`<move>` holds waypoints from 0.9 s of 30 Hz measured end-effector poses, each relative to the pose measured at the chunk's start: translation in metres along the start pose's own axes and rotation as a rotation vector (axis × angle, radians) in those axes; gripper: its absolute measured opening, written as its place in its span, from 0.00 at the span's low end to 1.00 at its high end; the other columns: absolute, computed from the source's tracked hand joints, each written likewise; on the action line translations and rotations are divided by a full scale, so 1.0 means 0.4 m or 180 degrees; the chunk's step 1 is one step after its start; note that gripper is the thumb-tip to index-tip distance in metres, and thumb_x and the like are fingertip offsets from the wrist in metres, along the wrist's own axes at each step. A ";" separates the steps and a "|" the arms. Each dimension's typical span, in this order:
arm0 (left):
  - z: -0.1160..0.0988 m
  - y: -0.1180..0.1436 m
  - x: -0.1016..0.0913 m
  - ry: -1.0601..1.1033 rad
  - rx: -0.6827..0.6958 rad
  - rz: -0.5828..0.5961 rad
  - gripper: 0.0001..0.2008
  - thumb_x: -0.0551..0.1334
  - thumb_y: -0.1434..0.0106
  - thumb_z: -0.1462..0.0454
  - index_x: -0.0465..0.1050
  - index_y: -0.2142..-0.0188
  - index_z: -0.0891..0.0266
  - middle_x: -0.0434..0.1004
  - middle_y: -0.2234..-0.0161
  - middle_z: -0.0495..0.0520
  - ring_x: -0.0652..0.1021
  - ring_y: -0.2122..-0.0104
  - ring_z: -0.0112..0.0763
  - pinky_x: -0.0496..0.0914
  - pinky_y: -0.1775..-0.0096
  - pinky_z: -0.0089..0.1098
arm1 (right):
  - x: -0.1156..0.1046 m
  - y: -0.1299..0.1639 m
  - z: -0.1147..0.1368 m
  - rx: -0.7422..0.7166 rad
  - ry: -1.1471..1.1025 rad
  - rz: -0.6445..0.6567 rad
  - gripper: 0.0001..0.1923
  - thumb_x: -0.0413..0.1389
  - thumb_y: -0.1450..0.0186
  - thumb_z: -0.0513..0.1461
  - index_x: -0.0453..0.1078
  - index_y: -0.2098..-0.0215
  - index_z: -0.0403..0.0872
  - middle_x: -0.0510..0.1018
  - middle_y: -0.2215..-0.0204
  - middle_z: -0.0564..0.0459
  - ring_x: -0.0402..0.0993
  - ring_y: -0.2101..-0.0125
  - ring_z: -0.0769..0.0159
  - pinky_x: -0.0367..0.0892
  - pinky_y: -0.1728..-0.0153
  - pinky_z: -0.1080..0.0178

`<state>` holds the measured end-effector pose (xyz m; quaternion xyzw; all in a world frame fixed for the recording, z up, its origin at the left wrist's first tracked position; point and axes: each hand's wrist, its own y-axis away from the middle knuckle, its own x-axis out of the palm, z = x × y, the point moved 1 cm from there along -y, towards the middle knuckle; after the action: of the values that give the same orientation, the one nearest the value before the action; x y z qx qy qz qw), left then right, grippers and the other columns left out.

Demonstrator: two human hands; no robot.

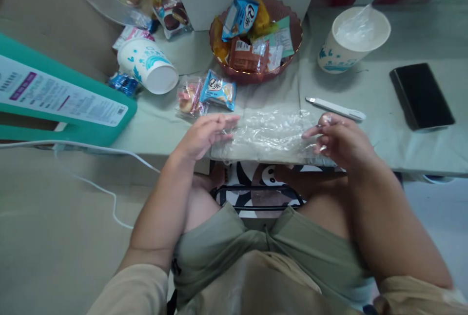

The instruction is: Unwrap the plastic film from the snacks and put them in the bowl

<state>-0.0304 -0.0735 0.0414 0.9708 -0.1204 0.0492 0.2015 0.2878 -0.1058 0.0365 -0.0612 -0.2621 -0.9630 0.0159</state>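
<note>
The table runs across in front of me, and a teal box lies at its left end. Behind the middle stands a brown bowl heaped with wrapped snacks. A paper cup stands upright to its right with plastic stuffed in its mouth; another cup lies tipped on its side to the left. A black phone rests flat at the far right. The clear bag lies flat at the near edge of the table, between my hands. My left hand lies open, fingers flat on the bag's left end — my right hand pinches its right end. A white knife lies just behind my right hand, and two small snack packs just behind my left.
</note>
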 end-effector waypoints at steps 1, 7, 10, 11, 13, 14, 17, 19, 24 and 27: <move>0.000 -0.004 -0.001 0.0154 -0.0041 -0.0323 0.12 0.69 0.46 0.59 0.66 0.74 0.60 0.86 0.56 0.59 0.84 0.54 0.42 0.79 0.58 0.36 | 0.003 -0.006 -0.002 -0.0026 0.0069 -0.0130 0.19 0.66 0.49 0.44 0.59 0.71 0.51 0.81 0.74 0.55 0.64 0.88 0.73 0.48 0.89 0.68; -0.001 0.000 0.018 0.0147 -0.0088 -0.0561 0.24 0.72 0.49 0.47 0.75 0.62 0.62 0.85 0.63 0.59 0.85 0.58 0.42 0.79 0.55 0.39 | 0.012 -0.052 -0.022 -0.0753 0.0306 -0.0500 0.20 0.65 0.40 0.51 0.58 0.67 0.53 0.72 0.80 0.59 0.62 0.83 0.72 0.56 0.81 0.66; -0.004 0.016 0.033 -0.0111 -0.0325 -0.0302 0.17 0.75 0.52 0.56 0.75 0.68 0.64 0.85 0.66 0.58 0.85 0.60 0.41 0.78 0.58 0.36 | 0.007 -0.058 -0.028 -0.0896 0.0471 -0.0494 0.22 0.64 0.39 0.53 0.57 0.66 0.53 0.68 0.80 0.60 0.68 0.79 0.69 0.61 0.77 0.64; -0.006 0.020 0.034 -0.0061 -0.0369 -0.0329 0.14 0.73 0.51 0.58 0.73 0.70 0.64 0.84 0.67 0.57 0.85 0.62 0.39 0.78 0.62 0.33 | 0.005 -0.058 -0.029 -0.0903 0.0525 -0.0439 0.22 0.64 0.38 0.54 0.56 0.65 0.54 0.67 0.80 0.60 0.68 0.79 0.68 0.61 0.77 0.64; -0.012 0.026 0.034 0.0159 -0.0388 -0.0406 0.11 0.69 0.52 0.61 0.69 0.74 0.63 0.83 0.69 0.55 0.84 0.67 0.35 0.73 0.72 0.27 | 0.004 -0.056 -0.030 -0.0846 0.0668 -0.0342 0.22 0.63 0.38 0.55 0.55 0.63 0.55 0.65 0.81 0.62 0.63 0.83 0.69 0.57 0.81 0.64; -0.014 0.028 0.033 0.0259 -0.0388 -0.0400 0.10 0.68 0.54 0.63 0.68 0.75 0.63 0.83 0.69 0.55 0.83 0.70 0.33 0.69 0.76 0.24 | 0.005 -0.055 -0.031 -0.0799 0.0792 -0.0334 0.22 0.62 0.37 0.54 0.54 0.62 0.55 0.65 0.81 0.62 0.60 0.85 0.70 0.55 0.83 0.65; -0.017 0.034 0.034 0.0405 -0.0484 -0.0173 0.12 0.69 0.58 0.63 0.68 0.74 0.62 0.82 0.70 0.53 0.82 0.74 0.30 0.60 0.82 0.21 | 0.014 -0.053 -0.031 -0.0703 0.1326 -0.0467 0.18 0.60 0.36 0.51 0.55 0.59 0.55 0.68 0.81 0.62 0.58 0.87 0.71 0.52 0.84 0.65; -0.015 0.037 0.032 0.0288 -0.0706 0.0011 0.14 0.70 0.56 0.60 0.71 0.70 0.62 0.83 0.69 0.54 0.81 0.77 0.29 0.56 0.84 0.20 | 0.020 -0.052 -0.031 -0.0725 0.1656 -0.0563 0.16 0.59 0.35 0.48 0.58 0.57 0.54 0.72 0.78 0.61 0.60 0.87 0.71 0.54 0.83 0.65; -0.010 0.040 -0.002 -0.0972 -0.0986 0.0878 0.16 0.71 0.47 0.55 0.75 0.79 0.65 0.85 0.71 0.60 0.78 0.78 0.26 0.57 0.82 0.21 | 0.022 -0.051 -0.024 -0.0719 0.2310 -0.0614 0.15 0.59 0.35 0.45 0.65 0.52 0.52 0.79 0.78 0.56 0.67 0.83 0.67 0.62 0.78 0.61; -0.009 0.039 -0.027 -0.1563 -0.1007 0.1864 0.16 0.72 0.47 0.54 0.79 0.81 0.63 0.85 0.70 0.60 0.84 0.65 0.37 0.71 0.70 0.26 | 0.020 -0.048 -0.016 -0.0728 0.2617 -0.0645 0.15 0.59 0.35 0.43 0.69 0.50 0.51 0.78 0.80 0.55 0.69 0.81 0.64 0.63 0.74 0.59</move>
<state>-0.0450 -0.0836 0.0490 0.8355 -0.4421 -0.1477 0.2910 0.2780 -0.0926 0.0223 0.3519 -0.1304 -0.9267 0.0176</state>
